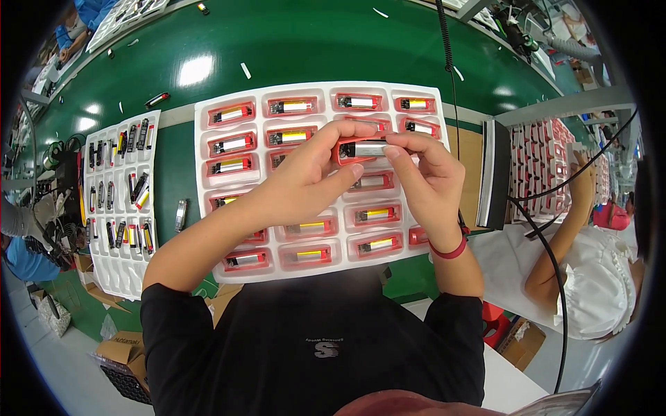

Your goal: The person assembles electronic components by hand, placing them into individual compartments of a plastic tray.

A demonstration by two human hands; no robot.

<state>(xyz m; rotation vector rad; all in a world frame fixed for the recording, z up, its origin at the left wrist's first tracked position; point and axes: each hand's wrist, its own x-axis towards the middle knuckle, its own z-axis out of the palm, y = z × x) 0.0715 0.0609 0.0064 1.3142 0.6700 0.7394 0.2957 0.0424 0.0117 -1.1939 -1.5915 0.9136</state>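
Above the middle of a white molded tray point(270, 195), my two hands hold up one small red plastic case point(339, 154) with a silver-and-black battery module point(366, 149) in it. My left hand point(312, 163) grips the case's left end between thumb and fingers. At its right end, the thumb and fingers of my right hand point(422, 166) pinch on the module and case edge. Several similar red cases with silver or yellow modules, such as one case point(291, 106), sit in the tray's pockets. My hands and forearms hide some pockets.
A second white tray point(119, 201) with loose modules stands at the left, a loose module point(182, 215) beside it. Black cables point(548, 243) hang at the right, near a dark upright panel point(494, 173). A co-worker's arm point(565, 232) reaches toward stacked red cases point(538, 163).
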